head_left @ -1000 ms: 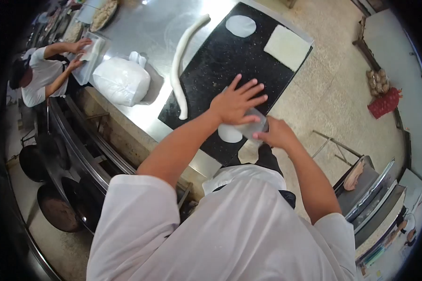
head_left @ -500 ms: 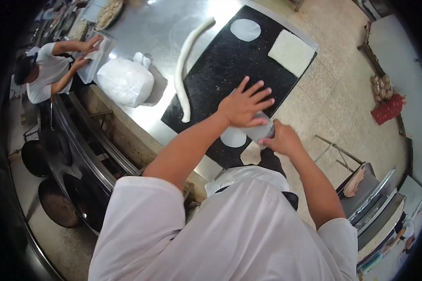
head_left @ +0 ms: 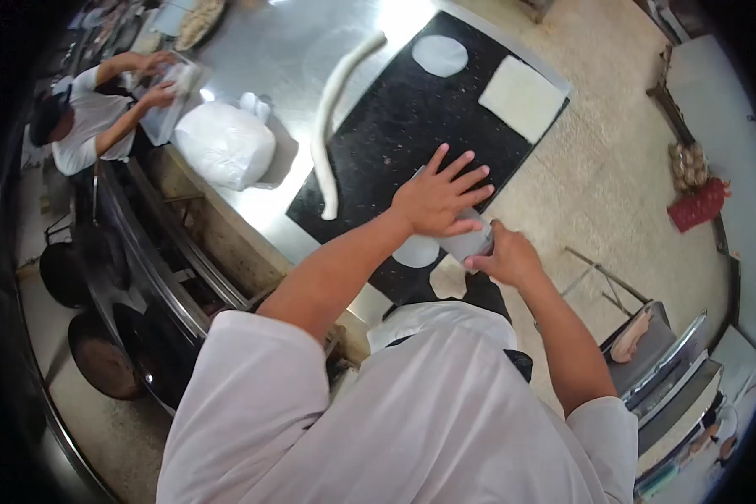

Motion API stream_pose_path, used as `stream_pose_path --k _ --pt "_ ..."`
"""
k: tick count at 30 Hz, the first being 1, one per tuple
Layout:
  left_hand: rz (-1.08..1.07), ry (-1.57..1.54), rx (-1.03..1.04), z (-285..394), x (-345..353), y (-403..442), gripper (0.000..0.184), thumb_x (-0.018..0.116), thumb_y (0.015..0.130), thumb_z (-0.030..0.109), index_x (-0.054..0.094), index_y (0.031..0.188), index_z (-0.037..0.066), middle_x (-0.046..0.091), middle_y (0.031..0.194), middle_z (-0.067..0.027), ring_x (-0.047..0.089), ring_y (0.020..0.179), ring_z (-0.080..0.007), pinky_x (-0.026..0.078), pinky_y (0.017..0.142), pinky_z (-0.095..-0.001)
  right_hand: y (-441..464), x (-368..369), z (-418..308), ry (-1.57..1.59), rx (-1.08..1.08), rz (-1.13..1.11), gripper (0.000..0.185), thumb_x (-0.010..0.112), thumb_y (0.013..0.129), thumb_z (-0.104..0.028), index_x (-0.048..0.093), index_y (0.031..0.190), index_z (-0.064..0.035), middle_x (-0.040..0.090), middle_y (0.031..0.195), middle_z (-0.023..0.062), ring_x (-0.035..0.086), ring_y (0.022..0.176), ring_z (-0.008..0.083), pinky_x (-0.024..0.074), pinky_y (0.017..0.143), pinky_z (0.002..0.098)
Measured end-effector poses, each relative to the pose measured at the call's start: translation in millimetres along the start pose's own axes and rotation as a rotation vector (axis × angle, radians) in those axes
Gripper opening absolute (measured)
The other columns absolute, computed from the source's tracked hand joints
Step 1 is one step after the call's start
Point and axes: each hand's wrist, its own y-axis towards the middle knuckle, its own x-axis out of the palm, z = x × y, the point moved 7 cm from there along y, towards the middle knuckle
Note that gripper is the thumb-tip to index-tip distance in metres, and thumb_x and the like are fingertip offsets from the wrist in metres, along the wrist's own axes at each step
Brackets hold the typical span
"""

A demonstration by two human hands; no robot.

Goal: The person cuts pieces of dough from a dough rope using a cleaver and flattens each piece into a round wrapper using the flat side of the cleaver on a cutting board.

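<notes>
My left hand (head_left: 442, 199) lies flat with its fingers spread, on top of a broad, flat grey blade (head_left: 466, 242) that looks like a cleaver. My right hand (head_left: 510, 254) is closed around the near end of this blade; the handle is hidden in my grip. Both hands are over the near right edge of a black board (head_left: 395, 126). Beside the blade is a thin white round sheet (head_left: 416, 250), partly covered. Another white round sheet (head_left: 440, 55) lies at the board's far end. Whatever is under the blade is hidden.
A long rope of dough (head_left: 321, 143) lies along the board's left edge and onto the steel table (head_left: 269, 50). A folded white cloth (head_left: 523, 99) sits at the far right corner. A white plastic bag (head_left: 225, 144) stands left, near a co-worker (head_left: 84, 126) handling a clear container (head_left: 172, 101).
My hands stay almost in place on the blade, with a slight shift down. The co-worker's hands and the clear container have moved a little.
</notes>
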Motion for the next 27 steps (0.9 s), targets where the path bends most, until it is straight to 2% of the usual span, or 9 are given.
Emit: stream_pose_path --k 3,5,8,10,12,17,22,24,27 --pt "-0.022 0.0 -0.005 -19 -5 8 0.072 0.058 0.091 0.065 0.057 0.147 0.02 0.044 0.16 -0.0127 0.031 0.152 -0.0383 0.016 0.123 -0.0634 9 -14 -18 0.028 -0.037 0.071 0.066 0.084 0.078 -0.047 0.057 0.114 0.0018 0.072 0.097 0.0286 0.07 0.095 0.0468 0.0551 0.081 0.0533" --pt "-0.036 -0.075 0.007 -13 -5 -5 0.075 0.058 0.09 0.065 0.055 0.149 0.018 0.039 0.162 -0.018 0.028 0.153 -0.0409 0.016 0.123 -0.0647 -1 27 -4 0.138 -0.08 0.038 0.067 0.083 0.079 -0.047 0.058 0.116 0.0034 0.071 0.101 0.0309 0.069 0.098 0.0478 0.054 0.087 0.0535" --pt "-0.101 -0.127 0.017 40 9 -57 0.077 0.055 0.089 0.071 0.059 0.145 0.018 0.043 0.16 -0.0163 0.025 0.156 -0.0377 0.007 0.124 -0.0652 -32 97 26 0.251 -0.153 -0.099 0.073 0.083 0.08 -0.045 0.056 0.124 0.006 0.068 0.106 0.0334 0.067 0.104 0.0483 0.0525 0.09 0.0536" --pt "-0.077 -0.155 0.08 51 11 -42 0.069 0.051 0.094 0.068 0.061 0.142 0.02 0.046 0.158 -0.011 0.028 0.154 -0.0373 0.008 0.124 -0.0659 -35 75 15 0.322 -0.112 -0.083 0.075 0.085 0.078 -0.042 0.054 0.127 0.0064 0.069 0.108 0.0328 0.068 0.104 0.048 0.0535 0.088 0.0534" --pt "-0.12 0.006 0.105 39 11 -18 0.067 0.051 0.095 0.067 0.06 0.143 0.021 0.046 0.158 -0.0094 0.03 0.153 -0.0368 0.009 0.124 -0.0658 -36 57 20 0.132 0.069 0.006 0.073 0.087 0.076 -0.04 0.055 0.123 0.0057 0.071 0.104 0.0307 0.07 0.099 0.0476 0.0551 0.084 0.0533" --pt "-0.024 -0.005 0.027 -8 -8 22 0.071 0.054 0.093 0.067 0.057 0.146 0.02 0.043 0.16 -0.0105 0.031 0.152 -0.0368 0.011 0.125 -0.0628 -1 -9 -4 0.024 -0.065 0.12 0.062 0.086 0.076 -0.038 0.059 0.112 0.0042 0.073 0.093 0.0267 0.071 0.091 0.0468 0.0565 0.078 0.0516" --pt "-0.038 -0.114 -0.006 15 -6 -20 0.073 0.058 0.091 0.067 0.056 0.148 0.021 0.035 0.166 -0.0113 0.023 0.156 -0.0389 0.009 0.126 -0.0623 -27 53 8 0.318 -0.037 0.042 0.065 0.086 0.076 -0.038 0.061 0.117 0.0067 0.072 0.099 0.0299 0.071 0.097 0.0462 0.0557 0.083 0.0499" --pt "-0.262 -0.137 0.035 38 7 -64 0.075 0.056 0.09 0.069 0.057 0.147 0.021 0.033 0.167 -0.0112 0.021 0.157 -0.0391 0.007 0.125 -0.0649 -32 100 17 0.349 -0.171 -0.049 0.069 0.087 0.076 -0.039 0.061 0.12 0.0071 0.072 0.099 0.0291 0.071 0.097 0.0453 0.0553 0.084 0.0499" --pt "-0.107 -0.122 0.074 35 12 -41 0.075 0.053 0.091 0.07 0.057 0.147 0.02 0.035 0.166 -0.0115 0.022 0.156 -0.0379 0.008 0.124 -0.0664 -38 69 5 0.306 0.024 0.011 0.066 0.087 0.077 -0.041 0.061 0.115 0.0063 0.073 0.098 0.0274 0.071 0.096 0.0442 0.0557 0.083 0.0495"
